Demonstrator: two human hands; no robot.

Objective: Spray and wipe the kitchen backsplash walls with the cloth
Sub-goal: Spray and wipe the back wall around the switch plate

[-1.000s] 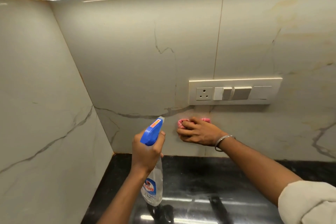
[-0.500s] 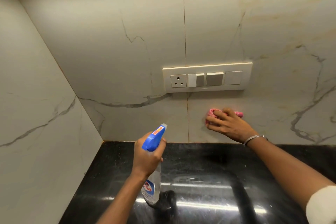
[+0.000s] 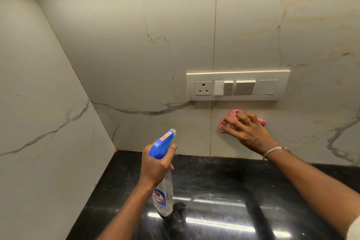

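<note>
Black table (image 3: 224, 181) lower frame; left hand (image 3: 155, 165) centre, fingers wrapped round spray bottle (image 3: 163, 195), nozzle toward backsplash (image 3: 136, 64). Farther, right-centre, right hand (image 3: 247, 132) presses pink cloth (image 3: 230, 115) there with spread fingers, under switch plate (image 3: 237, 76). Best: firm overlapping strokes, keep wet off socket (image 3: 203, 87).

A thin silver bangle (image 3: 275, 151) circles the wrist behind the right hand (image 3: 247, 132). A pale cream sleeve (image 3: 354, 229) shows at the near right corner, high on that arm. The left arm (image 3: 124, 210) is bare to the near edge.
</note>
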